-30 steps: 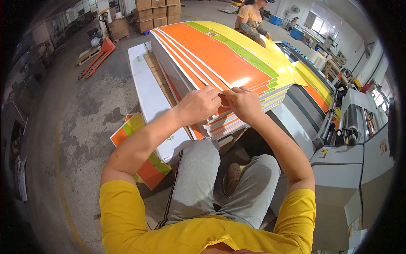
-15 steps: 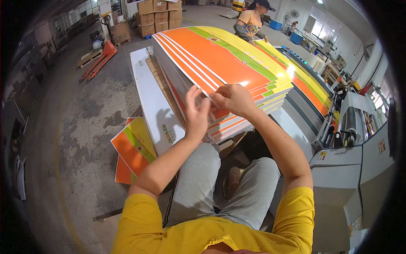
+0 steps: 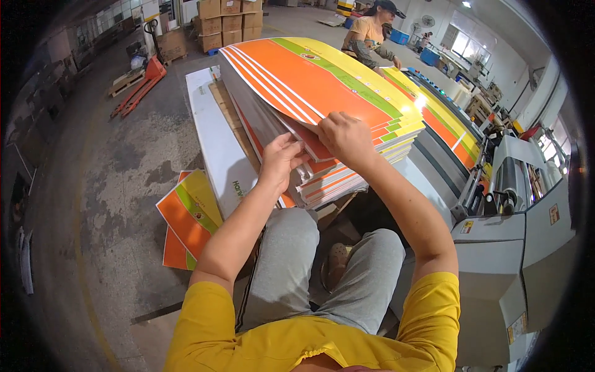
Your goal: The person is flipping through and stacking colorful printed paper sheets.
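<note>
In front of me stands a tall stack of large printed sheets point(image 3: 334, 80), orange, green and yellow with white borders. My right hand point(image 3: 346, 141) is closed on the near corner of the top few sheets, which curve up and fan out in steps. A gap shows below that raised corner. Beside it, my left hand point(image 3: 280, 162) is at the stack's near left edge, with its fingers bent and apart. Its fingertips are close to the sheet edges; whether they touch is hard to see. The lower sheets point(image 3: 331, 186) lie in uneven layers.
A long white board point(image 3: 214, 133) lies left of the stack. More printed sheets point(image 3: 192, 217) rest on the floor. At right is a machine with rollers point(image 3: 511, 186) and sheets on its bed. A co-worker point(image 3: 369, 34) stands beyond. A red pallet jack point(image 3: 145, 84) and cartons point(image 3: 226, 25) stand behind.
My left hand has moved down and left, apart from my right. My right hand keeps the corner, and the gap beneath has widened. The co-worker's arm has shifted right.
</note>
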### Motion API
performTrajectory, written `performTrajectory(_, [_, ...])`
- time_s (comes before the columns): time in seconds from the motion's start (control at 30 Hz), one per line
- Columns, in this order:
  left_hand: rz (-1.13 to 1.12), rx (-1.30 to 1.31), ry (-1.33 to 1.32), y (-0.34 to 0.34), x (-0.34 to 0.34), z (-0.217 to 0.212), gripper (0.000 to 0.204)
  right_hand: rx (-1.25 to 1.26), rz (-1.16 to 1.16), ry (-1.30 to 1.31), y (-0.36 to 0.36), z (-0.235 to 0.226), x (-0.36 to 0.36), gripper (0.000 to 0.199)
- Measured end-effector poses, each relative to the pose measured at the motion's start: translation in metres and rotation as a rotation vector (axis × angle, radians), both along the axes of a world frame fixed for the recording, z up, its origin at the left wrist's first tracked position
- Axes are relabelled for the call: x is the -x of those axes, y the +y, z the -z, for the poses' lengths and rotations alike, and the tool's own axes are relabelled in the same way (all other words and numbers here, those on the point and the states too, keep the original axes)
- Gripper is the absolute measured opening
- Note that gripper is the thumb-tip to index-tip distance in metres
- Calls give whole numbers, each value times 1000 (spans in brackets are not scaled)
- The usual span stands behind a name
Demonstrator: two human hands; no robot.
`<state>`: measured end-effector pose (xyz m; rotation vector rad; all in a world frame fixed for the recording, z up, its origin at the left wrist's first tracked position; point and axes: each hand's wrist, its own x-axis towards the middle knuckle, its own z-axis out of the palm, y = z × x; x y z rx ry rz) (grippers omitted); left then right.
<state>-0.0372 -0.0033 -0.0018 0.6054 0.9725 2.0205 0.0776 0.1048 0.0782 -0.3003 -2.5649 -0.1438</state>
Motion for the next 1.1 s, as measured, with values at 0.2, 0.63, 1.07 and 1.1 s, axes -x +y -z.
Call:
performTrajectory(0.2, [-36, -10, -32, 6, -8, 1, 49, -48, -108, 190, -5, 12, -15, 14])
performTrajectory(0.63, [-58, 102, 204, -2, -10, 5, 10, -6, -31, 145, -7, 7, -10, 10])
performTrajectory(1.07, [-145, 68, 194, -4, -17, -3, 27, -21, -140, 81, -16, 23, -15, 18])
performTrajectory(1.1, [-90, 38, 176, -3, -9, 5, 31, -106, -138, 103, -20, 20, -15, 18])
